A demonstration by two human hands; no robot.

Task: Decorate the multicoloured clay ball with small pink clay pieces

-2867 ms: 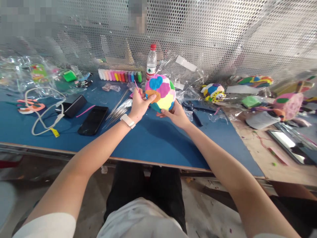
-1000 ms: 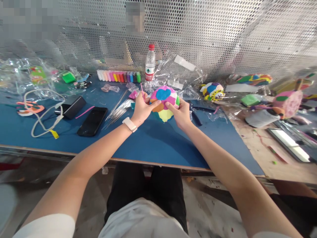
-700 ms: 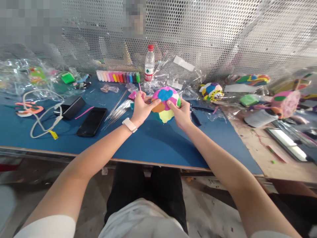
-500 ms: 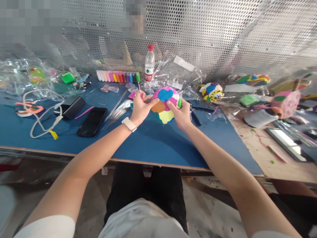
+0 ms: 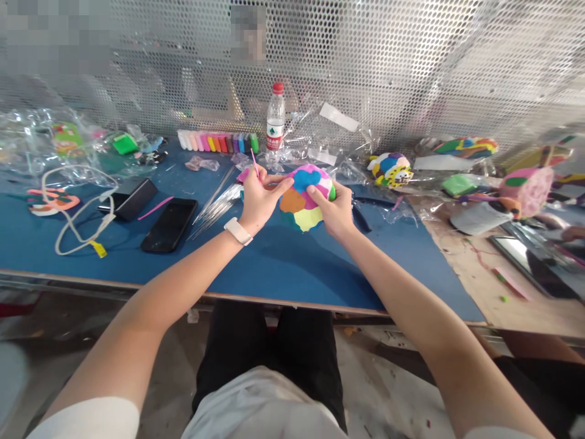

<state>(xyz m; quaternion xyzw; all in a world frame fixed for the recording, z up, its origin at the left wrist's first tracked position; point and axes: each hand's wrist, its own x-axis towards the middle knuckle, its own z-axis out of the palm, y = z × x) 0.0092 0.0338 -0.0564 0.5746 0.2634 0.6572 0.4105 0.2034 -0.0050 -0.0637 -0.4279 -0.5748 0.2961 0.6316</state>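
Observation:
A rounded piece covered in patches of coloured modelling clay [image 5: 301, 204] is held above the blue table mat, its patches pink, blue, orange, yellow, green and white. My right hand [image 5: 336, 210] grips its right side, thumb pressed on the front. At the left side, my left hand [image 5: 262, 198] is closed around a thin pink clay tool [image 5: 255, 161] that sticks up from it, while thumb and fingertips touch the piece's upper left edge. The fingers behind the piece are hidden. A bundle of thin metal wires [image 5: 222, 201] lies left of my left hand.
Left on the mat are a black phone [image 5: 170, 225], another pink tool [image 5: 155, 208], a black box [image 5: 132, 198] and a white cable [image 5: 68, 228]. A water bottle [image 5: 275, 122] stands behind, beside a row of clay packs [image 5: 217, 141]. A clay lion figure [image 5: 392, 170] sits right.
The clay-covered piece has tilted and sunk slightly between my hands. The pink tool in my left hand has shifted a little to the left. A person's hand has appeared at the far right.

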